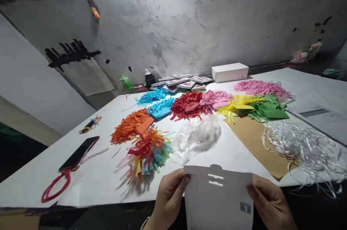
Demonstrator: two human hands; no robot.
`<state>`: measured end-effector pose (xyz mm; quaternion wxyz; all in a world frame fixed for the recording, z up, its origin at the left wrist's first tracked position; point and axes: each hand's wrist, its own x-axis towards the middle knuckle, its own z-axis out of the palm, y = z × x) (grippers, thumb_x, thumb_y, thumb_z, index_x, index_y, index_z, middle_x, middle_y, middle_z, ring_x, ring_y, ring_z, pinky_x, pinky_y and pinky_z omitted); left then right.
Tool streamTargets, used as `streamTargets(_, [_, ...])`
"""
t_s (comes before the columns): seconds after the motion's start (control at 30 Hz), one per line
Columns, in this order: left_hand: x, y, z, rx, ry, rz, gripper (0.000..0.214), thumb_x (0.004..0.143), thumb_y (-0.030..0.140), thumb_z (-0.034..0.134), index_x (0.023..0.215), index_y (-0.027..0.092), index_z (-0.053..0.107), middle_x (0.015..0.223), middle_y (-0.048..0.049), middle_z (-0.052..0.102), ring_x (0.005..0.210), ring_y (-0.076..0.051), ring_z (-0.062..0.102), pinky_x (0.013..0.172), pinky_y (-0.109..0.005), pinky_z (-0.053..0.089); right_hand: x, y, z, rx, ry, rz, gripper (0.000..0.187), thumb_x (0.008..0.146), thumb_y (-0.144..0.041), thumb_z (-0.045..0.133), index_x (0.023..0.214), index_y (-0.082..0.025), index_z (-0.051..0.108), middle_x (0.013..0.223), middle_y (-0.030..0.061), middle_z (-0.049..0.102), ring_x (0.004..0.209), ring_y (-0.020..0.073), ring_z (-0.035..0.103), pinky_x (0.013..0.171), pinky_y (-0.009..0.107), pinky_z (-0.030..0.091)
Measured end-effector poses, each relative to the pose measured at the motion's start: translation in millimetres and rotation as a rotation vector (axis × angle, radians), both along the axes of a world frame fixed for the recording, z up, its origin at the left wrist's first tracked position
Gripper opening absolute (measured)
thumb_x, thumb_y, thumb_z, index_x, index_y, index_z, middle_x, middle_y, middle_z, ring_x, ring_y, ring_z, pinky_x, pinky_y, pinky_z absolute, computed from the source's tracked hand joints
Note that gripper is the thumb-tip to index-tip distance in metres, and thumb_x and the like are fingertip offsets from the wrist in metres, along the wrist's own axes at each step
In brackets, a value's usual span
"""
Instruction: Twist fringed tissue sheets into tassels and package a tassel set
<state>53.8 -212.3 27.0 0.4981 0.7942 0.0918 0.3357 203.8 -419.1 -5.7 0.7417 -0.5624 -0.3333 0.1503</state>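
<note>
I hold a flat white cardboard packet (219, 195) with hanging slots at its top, just above the table's near edge. My left hand (169, 195) pinches its left side and my right hand (268, 203) grips its right side. Just beyond the packet lie a mixed-colour bundle of shredded paper (148, 150) and a crumpled clear plastic bag (196, 136). Heaps of shredded paper lie farther back: orange (130, 125), blue (159, 101), red (188, 105), pink (217, 99), yellow (240, 105) and green (268, 109).
A white-covered table (94, 175) carries a black phone (80, 152) with a red cord (54, 186) at left. A brown paper sheet (252, 137) and white ribbon strands (306, 150) lie at right. Several small boxes (184, 82), a white box (230, 72) and bottles (148, 77) stand by the wall.
</note>
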Motion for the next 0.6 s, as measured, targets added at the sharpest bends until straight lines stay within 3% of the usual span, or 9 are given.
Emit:
streamTargets(0.1, [0.4, 3.4, -1.9, -0.047, 0.035, 0.008, 0.027, 0.097, 0.038, 0.059, 0.098, 0.021, 0.080, 0.077, -0.0047, 0.076, 0.069, -0.018, 0.067, 0.065, -0.021, 0.052, 7.8, -3.6, 0.9, -0.046, -0.054, 0.073, 0.026, 0.096, -0.041, 0.058, 0.095, -0.025, 0.079, 0.081, 0.0046, 0.070, 0.074, 0.0200, 0.065, 0.067, 0.027, 0.050])
streamTargets(0.27, [-2.3, 8.5, -10.7, -0.165, 0.072, 0.036, 0.032, 0.092, 0.046, 0.065, 0.095, 0.019, 0.082, 0.081, -0.0076, 0.078, 0.074, -0.022, 0.069, 0.070, -0.025, 0.054, 16.7, -3.2, 3.8, 0.042, -0.108, 0.243, 0.040, 0.088, -0.062, 0.062, 0.090, -0.025, 0.078, 0.072, 0.0026, 0.062, 0.067, 0.0178, 0.057, 0.063, 0.027, 0.044])
streamTargets(0.5, [-3.4, 18.4, -20.0, -0.424, 0.089, -0.140, 0.037, 0.084, 0.052, 0.073, 0.095, 0.019, 0.084, 0.085, -0.0126, 0.080, 0.079, -0.027, 0.071, 0.078, -0.035, 0.056, 13.5, 1.1, 2.6, 0.070, -0.111, 0.231, 0.031, 0.096, -0.047, 0.058, 0.081, -0.025, 0.074, 0.066, -0.0007, 0.057, 0.064, 0.0141, 0.052, 0.061, 0.024, 0.039])
streamTargets(0.6, [-1.8, 17.7, -17.5, -0.454, 0.061, -0.169, 0.039, 0.083, 0.054, 0.073, 0.092, 0.018, 0.084, 0.083, -0.0132, 0.080, 0.077, -0.027, 0.071, 0.078, -0.037, 0.057, 11.6, -1.2, -0.1, 0.064, -0.118, 0.200, 0.025, 0.098, -0.038, 0.056, 0.085, -0.025, 0.074, 0.070, -0.0004, 0.059, 0.067, 0.0144, 0.054, 0.064, 0.024, 0.040])
